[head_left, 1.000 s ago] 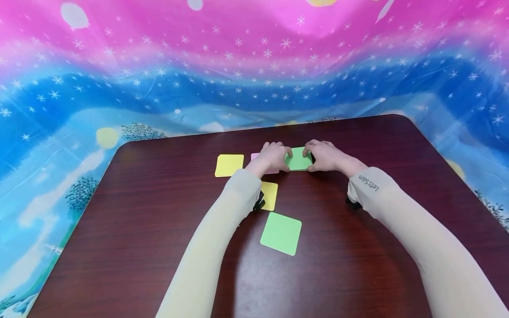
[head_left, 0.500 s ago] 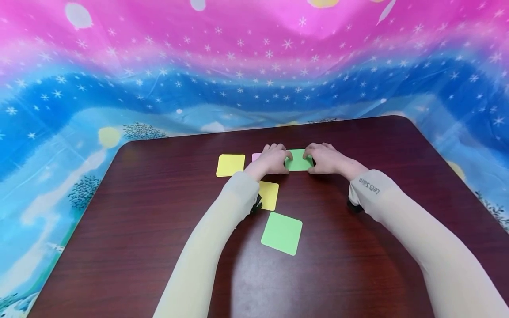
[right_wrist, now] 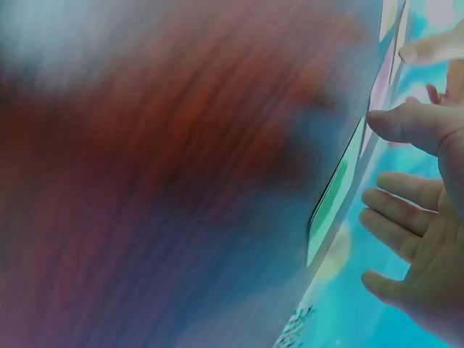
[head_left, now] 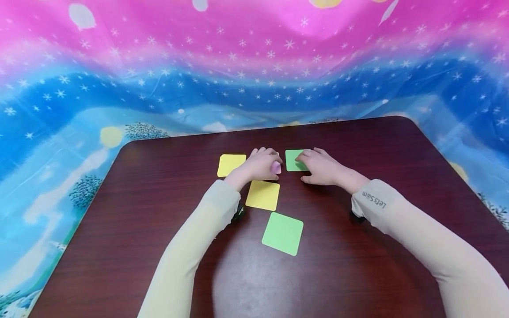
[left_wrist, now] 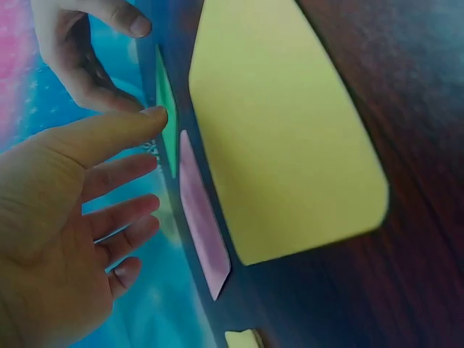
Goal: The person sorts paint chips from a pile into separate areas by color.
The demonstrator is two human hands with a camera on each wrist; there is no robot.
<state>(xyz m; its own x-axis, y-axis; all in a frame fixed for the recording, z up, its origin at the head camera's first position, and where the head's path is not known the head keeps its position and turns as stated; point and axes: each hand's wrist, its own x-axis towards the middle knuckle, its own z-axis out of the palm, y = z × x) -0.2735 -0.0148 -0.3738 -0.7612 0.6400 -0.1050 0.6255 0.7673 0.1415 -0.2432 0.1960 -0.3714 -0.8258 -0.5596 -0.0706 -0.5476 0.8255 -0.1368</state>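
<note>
My left hand [head_left: 260,165] hovers over a square pink card [head_left: 277,168], largely hidden beneath it in the head view. In the left wrist view the hand's fingers are loosely extended and apart from the flat pink card [left_wrist: 203,217]. Over the right part of a green card pile [head_left: 292,155] hangs my right hand [head_left: 324,168]. Its thumb and fingers are spread in the right wrist view, with no card between them, beside the green pile [right_wrist: 337,196]. Whether a fingertip touches the green cards cannot be told.
Left of the pink card lies a slightly uneven yellow card pile [head_left: 229,165]. A single yellow card [head_left: 262,195] lies nearer the person, and a tilted green card [head_left: 282,234] nearer still. A patterned cloth [head_left: 254,79] hangs behind the dark wooden table [head_left: 159,198].
Both hands have left the sides of the green pile. The left moved left over the pink card, uncovering the yellow card; the right shifted slightly toward the person.
</note>
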